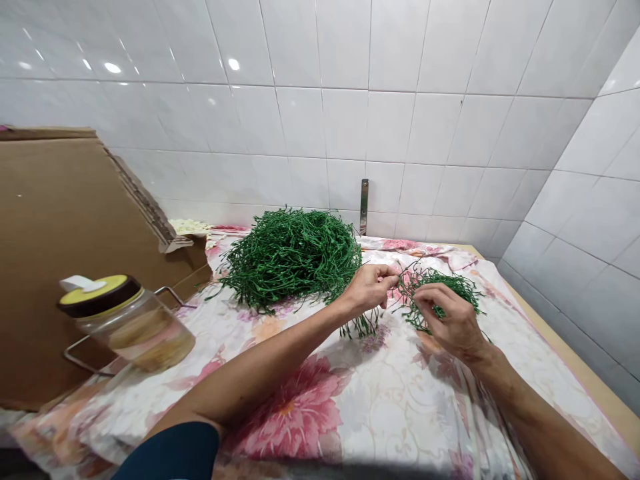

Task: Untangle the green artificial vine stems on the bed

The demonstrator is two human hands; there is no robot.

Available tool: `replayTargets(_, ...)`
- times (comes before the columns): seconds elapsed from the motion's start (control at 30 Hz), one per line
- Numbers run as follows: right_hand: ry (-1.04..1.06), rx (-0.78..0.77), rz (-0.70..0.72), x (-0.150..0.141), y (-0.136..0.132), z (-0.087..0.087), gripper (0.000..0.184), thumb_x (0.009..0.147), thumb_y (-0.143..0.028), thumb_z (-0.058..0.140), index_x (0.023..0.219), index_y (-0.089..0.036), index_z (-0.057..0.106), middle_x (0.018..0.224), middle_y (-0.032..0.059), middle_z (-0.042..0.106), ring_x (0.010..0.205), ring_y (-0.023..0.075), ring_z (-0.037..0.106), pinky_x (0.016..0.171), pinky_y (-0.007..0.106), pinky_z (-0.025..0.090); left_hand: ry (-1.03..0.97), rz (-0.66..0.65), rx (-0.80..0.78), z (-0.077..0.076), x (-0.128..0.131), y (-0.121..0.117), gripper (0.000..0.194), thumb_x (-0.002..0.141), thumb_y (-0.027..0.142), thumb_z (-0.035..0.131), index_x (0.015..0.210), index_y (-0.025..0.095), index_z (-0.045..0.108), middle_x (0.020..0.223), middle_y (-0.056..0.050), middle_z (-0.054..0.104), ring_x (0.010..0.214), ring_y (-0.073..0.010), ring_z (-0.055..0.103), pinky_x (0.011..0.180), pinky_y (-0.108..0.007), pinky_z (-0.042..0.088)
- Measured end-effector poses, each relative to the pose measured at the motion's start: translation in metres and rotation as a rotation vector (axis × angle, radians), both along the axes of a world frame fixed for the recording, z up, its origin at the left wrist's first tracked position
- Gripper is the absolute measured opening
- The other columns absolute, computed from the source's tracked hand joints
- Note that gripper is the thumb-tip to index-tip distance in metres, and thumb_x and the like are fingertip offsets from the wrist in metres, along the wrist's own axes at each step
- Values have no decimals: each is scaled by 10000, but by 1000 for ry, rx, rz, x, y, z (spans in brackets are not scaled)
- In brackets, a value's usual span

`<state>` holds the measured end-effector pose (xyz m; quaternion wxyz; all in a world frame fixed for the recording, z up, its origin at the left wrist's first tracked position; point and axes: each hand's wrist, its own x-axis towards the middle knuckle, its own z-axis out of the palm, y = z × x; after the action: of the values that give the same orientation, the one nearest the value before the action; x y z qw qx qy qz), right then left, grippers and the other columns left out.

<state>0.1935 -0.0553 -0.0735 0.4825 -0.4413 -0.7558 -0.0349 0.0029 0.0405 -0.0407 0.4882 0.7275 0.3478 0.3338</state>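
Observation:
A big heap of thin green plastic stems (295,257) lies on the floral cloth (380,407) at the back. A smaller bunch of the same green stems (443,287) lies to its right. My left hand (367,288) is closed in a pinch on a few stems, and a short tuft hangs below it. My right hand (447,320) is closed on stems at the edge of the smaller bunch. The two hands are close together, fingertips almost meeting between the heap and the bunch.
A clear jar with a yellow and dark lid (125,320) stands at the left in a wire holder. A large cardboard sheet (65,220) leans behind it. White tiled walls close the back and right. A metal bracket (364,205) hangs on the back wall.

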Motion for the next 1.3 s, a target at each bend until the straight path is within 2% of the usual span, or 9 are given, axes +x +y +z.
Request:
replayTargets(0.17, 250, -121, -161, 1, 1, -7, 184, 966, -318, 603, 1074, -201, 695, 973, 69, 726, 741, 174, 649, 683, 308, 542, -50, -43, -73, 5, 2, -6, 179, 845, 293, 679, 833, 115, 690, 508, 57, 513, 371, -51, 470, 421, -176, 355)
replayTargets(0.3, 332, -348, -28, -3, 5, -11, 283, 962, -412, 597, 1039, -166, 714, 826, 48, 712, 606, 138, 567, 554, 269, 462, -86, -85, -48, 0, 6, -13, 200, 835, 311, 702, 859, 112, 713, 592, 30, 581, 398, -55, 504, 430, -188, 378)
replayTargets(0.4, 387, -432, 25, -4, 8, -14, 305, 934, -438, 634, 980, -148, 717, 794, 47, 699, 621, 139, 555, 556, 263, 444, -78, -58, 32, -6, 9, -17, 201, 862, 303, 670, 930, 123, 730, 677, 0, 646, 435, -72, 548, 456, -205, 417)
replayTargets(0.57, 436, -400, 7, 1, 9, -15, 267, 915, -429, 667, 888, -164, 683, 712, 3, 620, 601, 127, 509, 559, 256, 419, -35, -26, 219, -9, 7, -18, 192, 893, 271, 625, 959, 126, 732, 990, -78, 710, 511, -62, 567, 500, -213, 447)
replayTargets(0.63, 428, -379, -19, 4, 9, -15, 262, 918, -428, 662, 862, -172, 668, 686, -11, 581, 580, 122, 482, 538, 253, 398, -8, -18, 289, -7, 6, -18, 191, 903, 251, 602, 954, 127, 738, 1025, -88, 703, 563, -66, 569, 541, -212, 455)
replayTargets(0.83, 345, -283, -65, 6, 6, -14, 213, 918, -395, 658, 887, -186, 682, 753, 11, 635, 615, 140, 545, 567, 264, 445, 39, -110, 310, -6, 6, -20, 236, 867, 366, 667, 843, 137, 718, 822, -38, 681, 651, -112, 567, 584, -227, 433)
replayTargets(0.93, 286, -208, -90, 4, 5, -11, 186, 924, -373, 651, 894, -194, 695, 861, 48, 687, 715, 167, 617, 629, 282, 491, 35, -83, 316, -9, 7, -20, 269, 852, 407, 687, 829, 140, 695, 734, -13, 648, 643, -116, 550, 584, -231, 417)
replayTargets(1.03, 262, -171, -94, 2, 4, -9, 188, 922, -375, 651, 891, -196, 700, 912, 70, 701, 789, 189, 642, 671, 299, 514, 14, -24, 395, -11, 7, -21, 160, 837, 305, 691, 874, 150, 699, 783, -18, 669, 672, -114, 557, 611, -226, 423)
replayTargets(1.3, 353, -308, -72, -1, 2, -11, 254, 918, -430, 649, 852, -186, 668, 702, 10, 638, 565, 131, 524, 506, 256, 429, 27, -14, 552, -11, 7, -27, 95, 814, 146, 608, 884, 145, 671, 812, -28, 682, 657, -105, 553, 650, -229, 440)
